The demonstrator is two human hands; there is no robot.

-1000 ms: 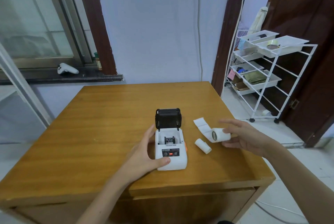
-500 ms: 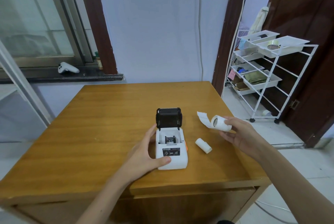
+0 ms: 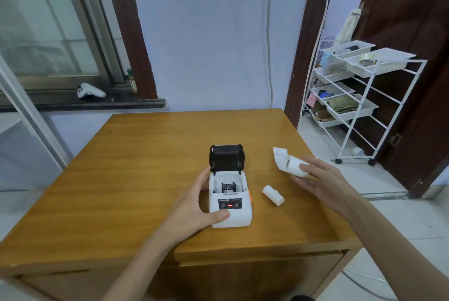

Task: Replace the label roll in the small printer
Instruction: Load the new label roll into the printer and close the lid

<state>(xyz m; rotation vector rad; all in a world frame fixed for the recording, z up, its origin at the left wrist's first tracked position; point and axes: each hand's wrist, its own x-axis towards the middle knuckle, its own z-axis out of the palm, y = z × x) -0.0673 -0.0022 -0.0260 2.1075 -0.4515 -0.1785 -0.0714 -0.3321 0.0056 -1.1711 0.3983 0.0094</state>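
Lifted label roll (image 3: 295,166) in right hand (image 3: 323,182); second roll (image 3: 273,195) tabled; left hand (image 3: 194,213) clasping one printer (image 3: 230,200).

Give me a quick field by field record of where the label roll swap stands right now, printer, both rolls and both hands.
printer: on the wooden table, lid flipped up, roll bay open
left hand: gripping the printer's left side, thumb on its front
right hand: holding a label roll
label roll: lifted off the table, right of the printer, loose end trailing
second roll: lying on the table between the printer and the right hand
roll in bay: none yet
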